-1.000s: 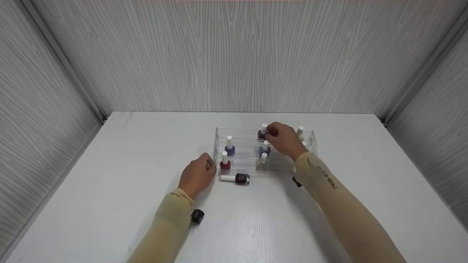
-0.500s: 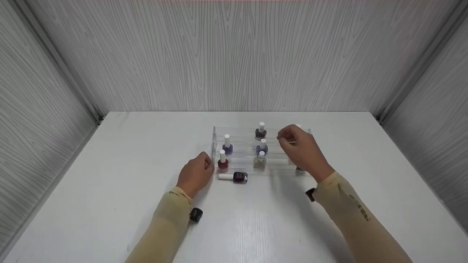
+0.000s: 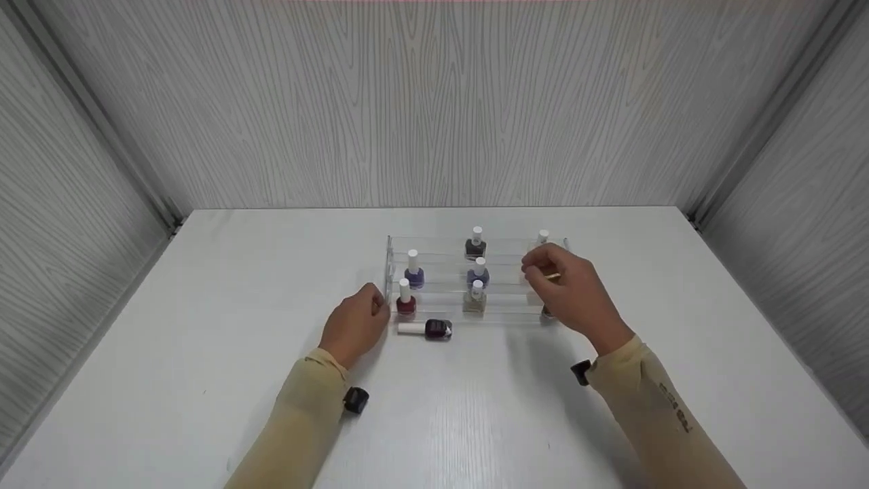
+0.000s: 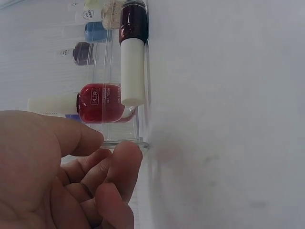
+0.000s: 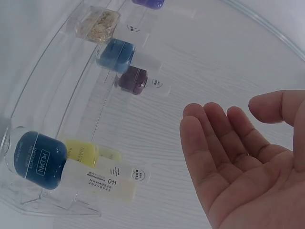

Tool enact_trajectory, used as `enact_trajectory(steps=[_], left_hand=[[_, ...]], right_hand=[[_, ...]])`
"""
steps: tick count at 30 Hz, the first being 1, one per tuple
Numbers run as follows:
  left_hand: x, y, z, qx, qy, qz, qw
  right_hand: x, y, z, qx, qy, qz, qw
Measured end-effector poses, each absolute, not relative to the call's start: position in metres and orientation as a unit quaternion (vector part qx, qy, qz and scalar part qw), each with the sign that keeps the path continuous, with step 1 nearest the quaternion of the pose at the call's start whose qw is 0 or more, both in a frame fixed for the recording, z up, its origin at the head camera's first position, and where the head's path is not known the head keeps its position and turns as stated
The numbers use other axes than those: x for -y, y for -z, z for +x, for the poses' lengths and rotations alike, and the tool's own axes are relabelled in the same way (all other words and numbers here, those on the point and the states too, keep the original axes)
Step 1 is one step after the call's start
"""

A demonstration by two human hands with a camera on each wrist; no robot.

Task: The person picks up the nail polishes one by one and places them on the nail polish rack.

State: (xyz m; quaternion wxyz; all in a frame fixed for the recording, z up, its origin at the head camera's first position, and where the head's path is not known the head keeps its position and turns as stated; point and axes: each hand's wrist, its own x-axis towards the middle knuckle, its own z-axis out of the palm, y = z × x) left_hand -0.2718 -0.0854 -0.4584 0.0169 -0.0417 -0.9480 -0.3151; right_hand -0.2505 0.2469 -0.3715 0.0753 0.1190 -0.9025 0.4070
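Observation:
A clear tiered nail polish rack (image 3: 434, 317) stands on the white table with several white-capped bottles upright in it. My left hand (image 3: 354, 324) pinches the rack's left side panel (image 4: 125, 144) between thumb and forefinger. Beside it stands a red nail polish bottle (image 4: 101, 102). My right hand (image 3: 569, 288) hovers over the rack's right part, fingers loosely bent and holding nothing. It partly hides the bottles there; the right wrist view shows a dark blue bottle (image 5: 40, 160) and a yellow one (image 5: 82, 152). A dark purple bottle (image 3: 476, 246) stands in the top row's middle.
A dark nail polish bottle (image 3: 438, 329) lies on its side along the rack's front edge. Grey wood-grain panels (image 3: 434, 102) close off the back and both sides of the table (image 3: 271, 258).
My right hand has let go of the dark bottle in the top row and moved right and nearer to me. The left hand keeps its grip on the rack's side; the view has shifted slightly.

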Motion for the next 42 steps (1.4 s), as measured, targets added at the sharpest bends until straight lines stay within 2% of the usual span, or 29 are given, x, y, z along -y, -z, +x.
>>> enact_trajectory(steps=[13,28,42], left_hand=[[0.088,0.460,-0.271,0.947,0.319,-0.041,0.018],[0.086,0.458,-0.269,0.947,0.315,-0.057,0.027],[0.085,0.454,-0.268,0.943,0.329,-0.029,0.041]], right_hand=[[-0.251,0.378,-0.257,0.917,-0.379,0.110,0.061],[-0.254,0.380,-0.256,0.923,-0.368,0.113,0.020],[-0.253,0.382,-0.257,0.923,-0.355,0.148,0.025]])
